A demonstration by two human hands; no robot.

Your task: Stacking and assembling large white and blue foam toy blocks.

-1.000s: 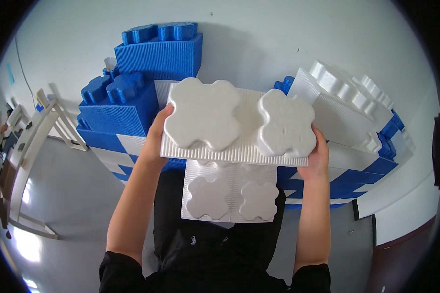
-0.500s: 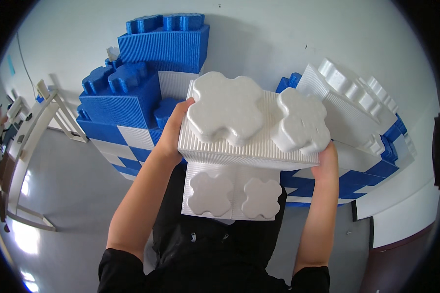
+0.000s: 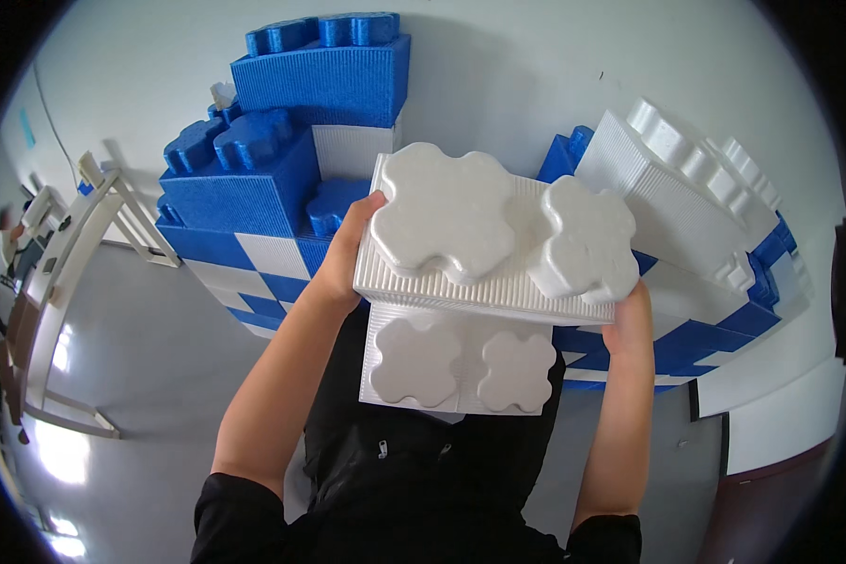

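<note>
A large white foam building block [image 3: 479, 282] with two clover-shaped studs on top is held up in front of me. My left hand [image 3: 348, 249] grips its left end and my right hand [image 3: 630, 315] holds its right end from below. Beneath it sits a second white block [image 3: 456, 362] with two studs, resting at chest height. Behind them rises a curved wall of blue and white blocks [image 3: 254, 202].
A tall blue block [image 3: 324, 80] tops the wall at the left, and white blocks [image 3: 677, 183] top it at the right. A white frame stand [image 3: 61, 282] leans at the far left on the grey floor [image 3: 150, 376]. A white room wall [image 3: 498, 85] lies behind.
The white block has been lifted higher and closer to the camera, moving slightly right, with both hands still on its ends. The lower block has stayed in place.
</note>
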